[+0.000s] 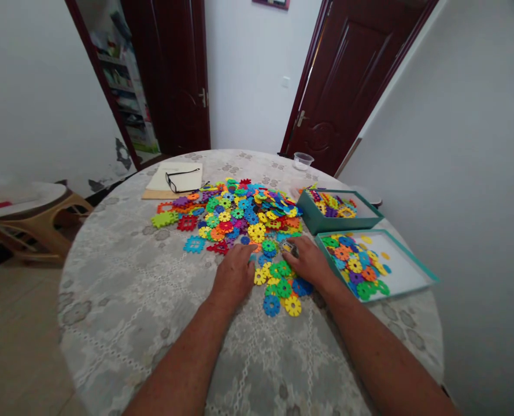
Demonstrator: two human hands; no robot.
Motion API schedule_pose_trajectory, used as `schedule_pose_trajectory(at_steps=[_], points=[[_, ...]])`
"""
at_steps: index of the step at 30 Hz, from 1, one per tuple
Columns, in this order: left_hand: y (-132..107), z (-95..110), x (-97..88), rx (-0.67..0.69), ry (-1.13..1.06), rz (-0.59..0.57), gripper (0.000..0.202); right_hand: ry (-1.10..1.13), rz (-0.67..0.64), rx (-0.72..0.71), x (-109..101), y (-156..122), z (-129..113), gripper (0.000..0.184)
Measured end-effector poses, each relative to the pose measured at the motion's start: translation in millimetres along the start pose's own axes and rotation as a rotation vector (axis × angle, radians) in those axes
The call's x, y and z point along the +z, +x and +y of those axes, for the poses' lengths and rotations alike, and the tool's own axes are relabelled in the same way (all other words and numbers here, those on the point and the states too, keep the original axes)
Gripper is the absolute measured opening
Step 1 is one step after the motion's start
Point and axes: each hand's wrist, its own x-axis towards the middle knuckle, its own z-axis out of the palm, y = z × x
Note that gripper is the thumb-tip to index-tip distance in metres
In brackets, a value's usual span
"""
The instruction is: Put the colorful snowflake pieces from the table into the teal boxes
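A large heap of colourful plastic notched discs [235, 214] lies mid-table, with some square interlocking pieces among them. My left hand [236, 273] rests at the heap's near edge, thumb and index finger apart beside an orange piece; its other fingers are partly hidden. My right hand [307, 260] reaches in from the right, fingers spread over the discs and touching some near a green one [269, 246]. Between and below the hands is a smaller group of green, yellow and blue discs, with a yellow disc [293, 305] nearest me. A light-blue square piece [194, 244] lies left of my left hand.
On the right stand a teal box [343, 222] of sorted pieces and its shallow lid [406, 257] holding loose discs. Glasses [176, 184] lie on a notebook [156, 184] at the back left. A clear plastic cup [302, 161] sits at the far edge of the round table [122, 323].
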Motion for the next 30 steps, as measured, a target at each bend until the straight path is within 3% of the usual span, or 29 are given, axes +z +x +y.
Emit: schedule_pose_trajectory(at_steps=[4, 12, 16, 20, 22, 27, 30], points=[[0.5, 6.6, -3.1, 0.06, 0.097, -0.113, 0.05, 0.06, 0.032, -0.053, -3.8, -1.4, -4.8, 0.038], [2.7, 16.8, -0.6, 0.155, 0.239, -0.162, 0.037, 0.21, -0.023, -0.205, 2.8, 1.4, -23.6, 0.038], [4.0, 15.3, -1.0, 0.171, 0.222, -0.162, 0.037, 0.314, 0.011, -0.108, 4.1, 6.0, -21.2, 0.034], [4.4, 19.4, -4.3, 0.154, 0.226, -0.178, 0.031, 0.267, 0.047, 0.057, 4.7, 9.7, -21.8, 0.034], [4.8, 21.5, -5.6, 0.143, 0.244, -0.182, 0.023, 0.239, 0.057, 0.06, 5.9, 9.1, -24.2, 0.03], [6.6, 17.6, -7.1, 0.124, 0.22, -0.086, 0.01, 0.154, -0.005, -0.188, 6.9, -0.2, -33.0, 0.011], [8.7, 13.6, -9.4, 0.093, 0.199, 0.029, 0.012, 0.118, -0.057, -0.245, 6.1, -5.2, -38.6, 0.01]])
